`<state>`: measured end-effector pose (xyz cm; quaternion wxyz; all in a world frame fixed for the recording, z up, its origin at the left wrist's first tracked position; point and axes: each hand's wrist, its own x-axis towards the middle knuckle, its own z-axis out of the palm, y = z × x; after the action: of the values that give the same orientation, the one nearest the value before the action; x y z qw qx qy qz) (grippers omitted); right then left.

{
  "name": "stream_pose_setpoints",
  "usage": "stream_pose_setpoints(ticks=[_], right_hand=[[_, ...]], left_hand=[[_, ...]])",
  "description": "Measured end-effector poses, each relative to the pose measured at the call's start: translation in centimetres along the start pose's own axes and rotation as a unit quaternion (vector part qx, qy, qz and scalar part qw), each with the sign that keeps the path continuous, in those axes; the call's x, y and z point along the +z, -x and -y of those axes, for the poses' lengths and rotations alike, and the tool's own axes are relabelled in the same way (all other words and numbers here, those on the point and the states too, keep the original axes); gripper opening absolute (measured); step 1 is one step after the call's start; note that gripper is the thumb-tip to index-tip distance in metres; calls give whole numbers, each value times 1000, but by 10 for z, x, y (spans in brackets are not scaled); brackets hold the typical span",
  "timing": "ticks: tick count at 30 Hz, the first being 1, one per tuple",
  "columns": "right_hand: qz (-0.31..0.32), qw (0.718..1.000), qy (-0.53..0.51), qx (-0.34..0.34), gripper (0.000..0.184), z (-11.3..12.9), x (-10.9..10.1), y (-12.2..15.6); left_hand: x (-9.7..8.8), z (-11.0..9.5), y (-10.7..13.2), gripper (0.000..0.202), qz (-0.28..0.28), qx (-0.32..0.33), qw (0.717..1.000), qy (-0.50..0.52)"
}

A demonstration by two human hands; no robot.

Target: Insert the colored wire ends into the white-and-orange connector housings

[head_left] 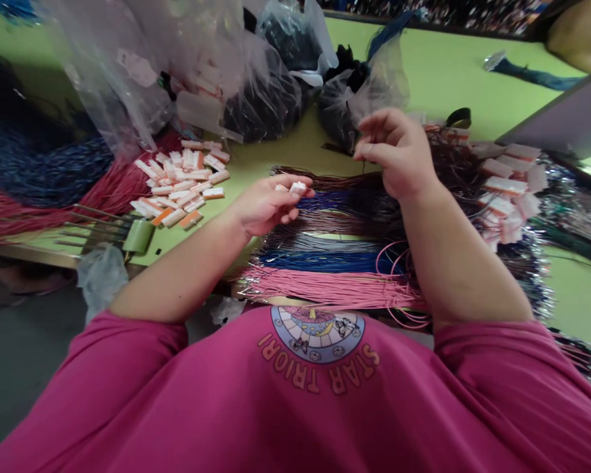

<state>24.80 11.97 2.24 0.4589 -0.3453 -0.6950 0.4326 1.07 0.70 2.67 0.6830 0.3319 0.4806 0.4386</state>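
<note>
My left hand (268, 203) is closed on a small white and orange tag (297, 188), pinched between thumb and fingers over the green table (438, 72). My right hand (396, 154) is raised to the right of it, its fingers pinched together above dark brown cords (345, 180); a thin cord may be in them, I cannot make it out. Rows of cords lie under both hands: purple, grey, blue (325, 261) and pink (325, 289).
A heap of white and orange tags (180, 184) lies to the left. Clear plastic bags (261, 92) with dark contents stand at the back. Red and blue cord bundles (44, 171) fill the far left. More tagged cords (507, 190) pile on the right.
</note>
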Motion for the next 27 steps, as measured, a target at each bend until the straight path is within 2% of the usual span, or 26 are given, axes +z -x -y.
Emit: stream_pose_setpoints(ticks=[4, 8, 10, 11, 13, 18, 23, 25, 27], right_hand=[[121, 990, 58, -47, 21, 20, 18, 28], [242, 954, 132, -114, 17, 14, 33, 46], [269, 937, 168, -149, 18, 8, 35, 50], [273, 930, 183, -166, 18, 6, 36, 51], [268, 921, 201, -196, 20, 4, 35, 52], [259, 911, 220, -231, 24, 6, 33, 55], [271, 877, 314, -243, 31, 20, 39, 64], [276, 878, 316, -232, 33, 24, 41, 66], [253, 894, 317, -193, 32, 24, 42, 67]], left_hand=[[-6, 10, -12, 12, 58, 15, 998, 9], [-18, 22, -18, 26, 91, 46, 995, -19], [-20, 26, -18, 48, 85, 76, 993, -32], [-20, 28, -19, 59, 80, 84, 993, -34], [-21, 31, -19, 66, 74, 89, 993, -38], [-21, 35, -17, 53, 98, 53, 991, -72], [-20, 35, -12, 50, 110, 47, 990, -71], [-19, 35, -11, 52, 117, 43, 990, -67], [-19, 36, -11, 56, 120, 40, 990, -57]])
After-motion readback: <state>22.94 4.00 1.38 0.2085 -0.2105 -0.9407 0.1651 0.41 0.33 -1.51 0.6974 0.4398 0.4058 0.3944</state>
